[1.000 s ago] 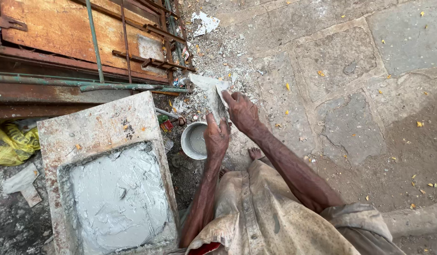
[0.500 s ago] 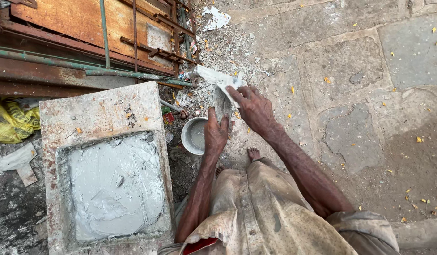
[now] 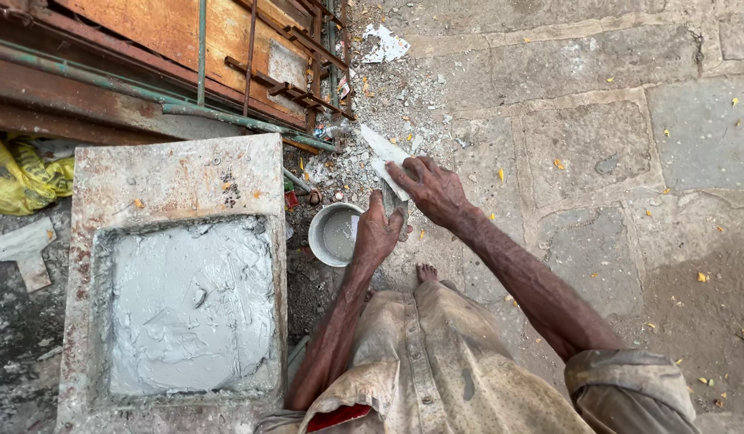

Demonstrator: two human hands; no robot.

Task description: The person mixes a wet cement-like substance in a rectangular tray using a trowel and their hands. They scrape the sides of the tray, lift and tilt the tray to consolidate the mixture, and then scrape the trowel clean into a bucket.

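Looking down, head view: a person crouches on a stone pavement (image 3: pixel 597 153), both arms stretched forward, one bare foot (image 3: pixel 426 273) showing between them.
Left hand: the left hand (image 3: pixel 377 235) is clenched around the lower end of a grey, mortar-smeared tool (image 3: pixel 393 201), which stands upright just beside the bowl.
Right hand: the right hand (image 3: pixel 430 187) has its fingers curled down onto a pale flat blade (image 3: pixel 384 157), pressing it against the top of the tool; what kind of blade it is cannot be told.
Where the work sits: both hands meet just beyond the bowl, at the near edge of a patch of rubble (image 3: pixel 388 104) on the pavement.
Bowl: a small round metal bowl (image 3: pixel 333 235) stands on the ground between the slab and the left hand, holding a shallow layer of grey slurry.
Slab: a square concrete slab (image 3: pixel 175 173) lies to the left, its sunken middle filled with wet grey mortar (image 3: pixel 191 301).
Done, by the look of it: the recess is filled to its edges and spread, though the surface shows trowel ridges and is not smooth.
Left, by the look of it: final smoothing; the hands are busy with the tools, not the slab.
Far edge: rusty frames (image 3: pixel 147 72) and a yellow bag (image 3: pixel 22 177) lie beyond the slab.
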